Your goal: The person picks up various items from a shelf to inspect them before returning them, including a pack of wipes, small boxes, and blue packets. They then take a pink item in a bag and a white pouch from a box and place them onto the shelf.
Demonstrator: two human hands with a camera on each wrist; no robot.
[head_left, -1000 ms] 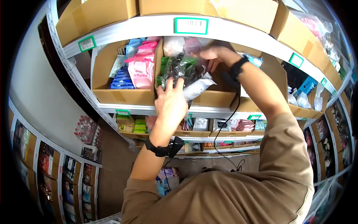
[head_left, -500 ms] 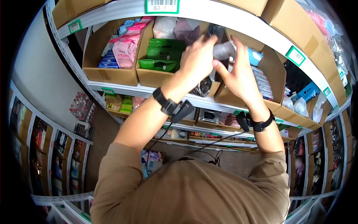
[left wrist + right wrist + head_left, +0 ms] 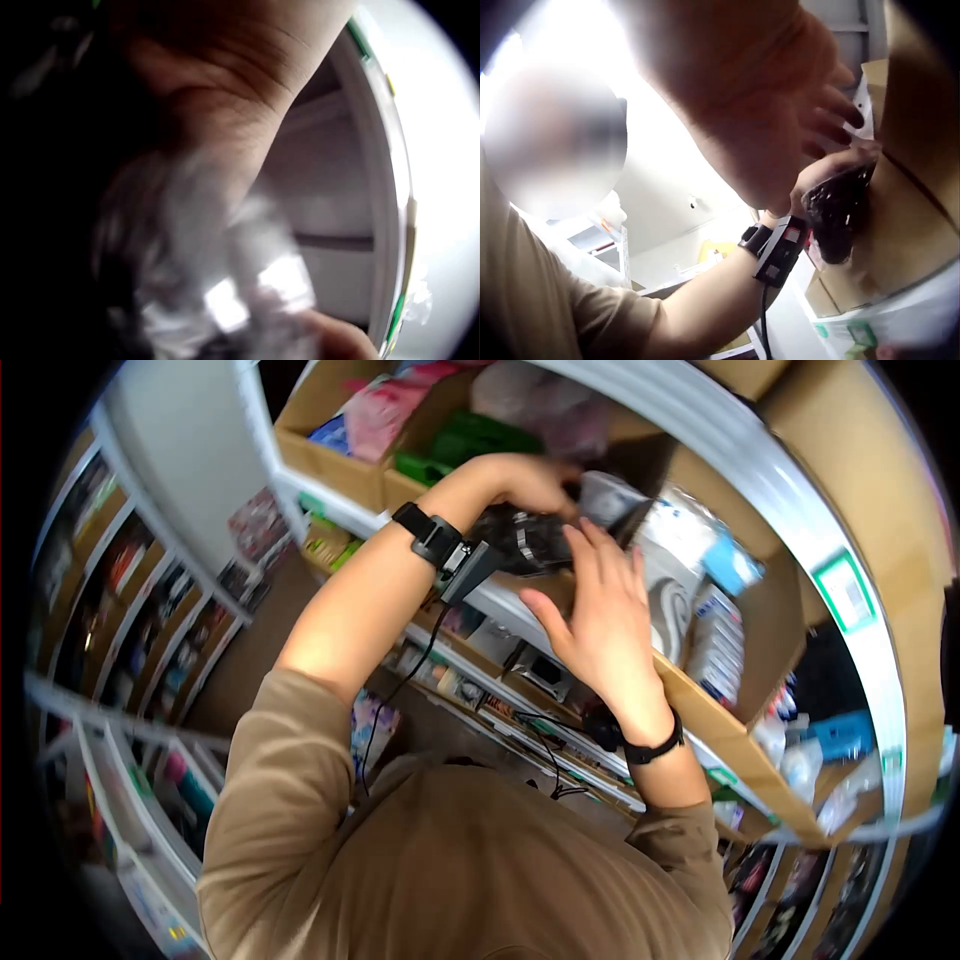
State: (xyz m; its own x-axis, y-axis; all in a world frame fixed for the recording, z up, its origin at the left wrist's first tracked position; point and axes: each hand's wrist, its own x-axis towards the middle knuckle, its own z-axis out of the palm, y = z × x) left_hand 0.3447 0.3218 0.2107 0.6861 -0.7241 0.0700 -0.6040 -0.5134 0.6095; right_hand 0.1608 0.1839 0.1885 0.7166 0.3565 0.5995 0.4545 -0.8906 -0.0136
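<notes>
In the head view my left hand (image 3: 535, 482) bends over the left-centre carton and grips a black plastic-wrapped packet (image 3: 522, 542). The right wrist view shows this packet (image 3: 836, 214) hanging below the left hand (image 3: 832, 169). Blurred, shiny plastic (image 3: 217, 277) lies against my left hand (image 3: 225, 90) in the left wrist view. A grey-white packet (image 3: 610, 498) is just beyond the left fingers; whether they touch it, I cannot tell. My right hand (image 3: 605, 610) is raised in front of the cartons, its fingers extended and thumb apart, holding nothing.
Green packets (image 3: 470, 440) and pink packets (image 3: 380, 420) fill cartons at the left. The right carton (image 3: 755, 620) holds a blue packet (image 3: 732, 563) and clear-wrapped goods. A white shelf beam (image 3: 740, 445) runs above; black cables (image 3: 545, 745) hang below.
The head view has tilted and turned right. My left hand has moved the black packet from deeper among the goods to the carton's front; the right hand has left the carton and opened out.
</notes>
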